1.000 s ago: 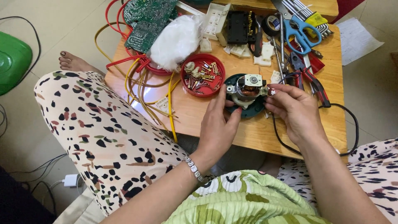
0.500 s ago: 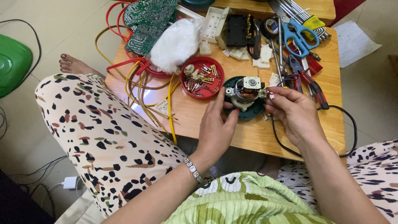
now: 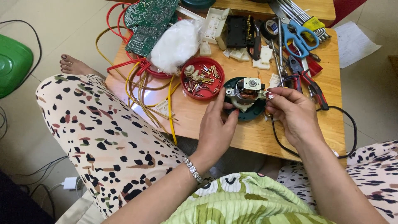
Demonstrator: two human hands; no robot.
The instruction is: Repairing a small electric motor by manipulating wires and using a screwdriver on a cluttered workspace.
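A small electric motor [image 3: 245, 94] with copper windings sits in a dark green round base [image 3: 253, 114] on a low wooden table [image 3: 257, 137]. My left hand [image 3: 216, 128] rests against the motor's left side, fingertips gripping the base and motor. My right hand [image 3: 292, 113] pinches the motor's right side at its shaft end with thumb and forefinger. A red round lid [image 3: 203, 79] with several screws and metal terminals lies just left of the motor.
A green circuit board [image 3: 150, 20], white wadding [image 3: 176, 45], red and yellow wires [image 3: 143, 89], blue scissors [image 3: 302, 35], red-handled pliers [image 3: 311, 85], black cable [image 3: 350, 124] and white plastic parts crowd the table. A green object [image 3: 12, 64] lies on the floor at left.
Both hands stay on the motor; the fingers have shifted slightly around it. The view has moved a little.
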